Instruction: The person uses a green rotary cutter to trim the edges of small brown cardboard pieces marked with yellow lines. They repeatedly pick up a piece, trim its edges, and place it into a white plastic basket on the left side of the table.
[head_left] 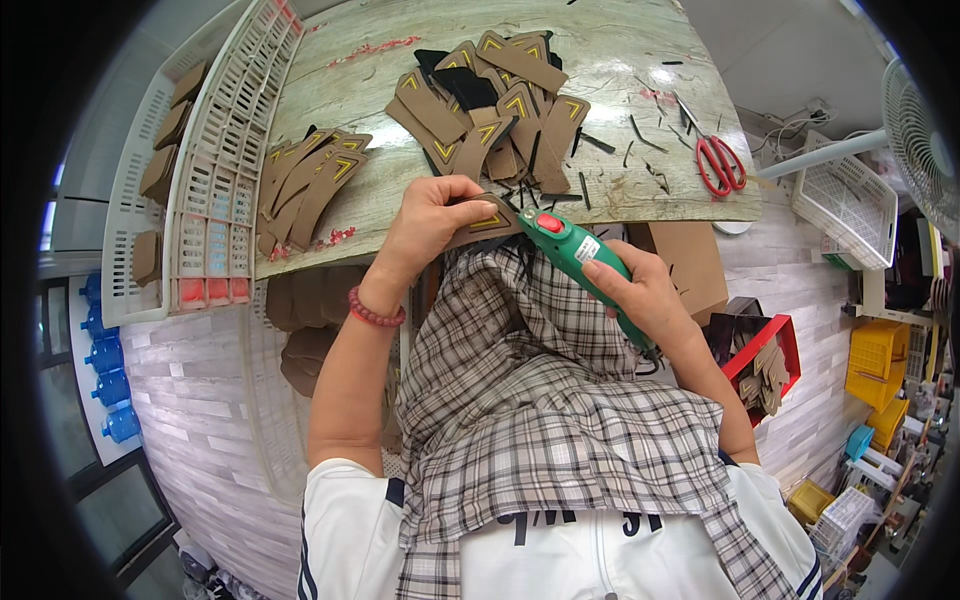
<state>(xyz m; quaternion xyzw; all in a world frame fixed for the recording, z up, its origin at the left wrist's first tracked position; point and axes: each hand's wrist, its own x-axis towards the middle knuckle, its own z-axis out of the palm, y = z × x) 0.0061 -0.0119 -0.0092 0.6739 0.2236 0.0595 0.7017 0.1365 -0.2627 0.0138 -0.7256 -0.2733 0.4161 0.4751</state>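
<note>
My left hand [432, 222] grips a brown flat piece with a yellow chevron mark [487, 221] just over the near edge of the wooden board [620, 195]. My right hand [640, 293] holds a green hand tool with a red button [572, 250], its tip against that piece. A heap of similar brown pieces [495, 105] lies on the board beyond my hands, and a second stack [305, 185] sits at the board's left. A plaid cloth [530, 390] covers my lap below both hands.
Red-handled scissors [718, 160] lie at the board's right among dark offcuts. A white plastic crate [215, 170] with more brown pieces stands on the left. A red bin [765, 365] with pieces sits at my right, a white basket [850, 200] and a fan [920, 140] beyond.
</note>
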